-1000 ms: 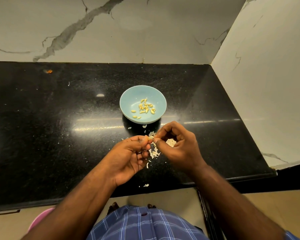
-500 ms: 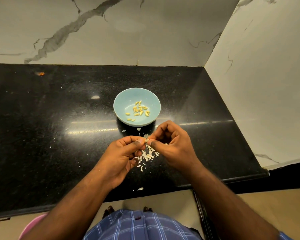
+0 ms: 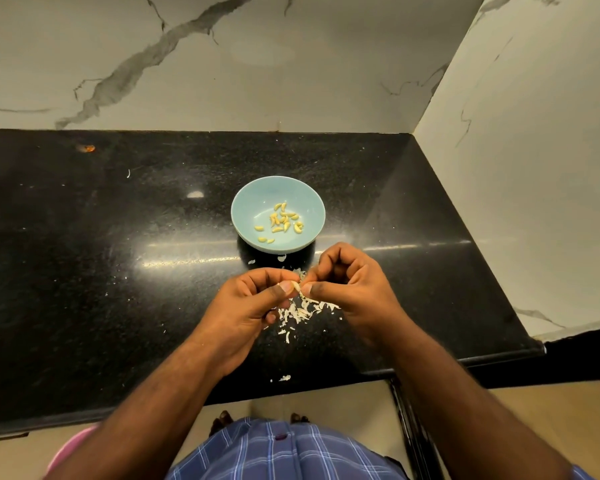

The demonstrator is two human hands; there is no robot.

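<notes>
Pinching one pale seed (image 3: 297, 287) together at their fingertips, the left hand (image 3: 243, 306) and right hand (image 3: 352, 289) work just above the husks (image 3: 300, 311), near the blue bowl (image 3: 257, 194) of peeled kernels (image 3: 283, 220). If the husk gives suddenly, the seed could flick into that litter or off the glossy black table (image 3: 118, 271). Veined white marble walls (image 3: 291, 64) enclose the corner.

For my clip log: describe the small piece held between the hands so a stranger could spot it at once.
On the black countertop, nearer the person than the light blue bowl, the left hand and right hand meet. The pale piece pinched between them is the only one held up: yellow kernels lie in the bowl, white husks below on the countertop.
</notes>
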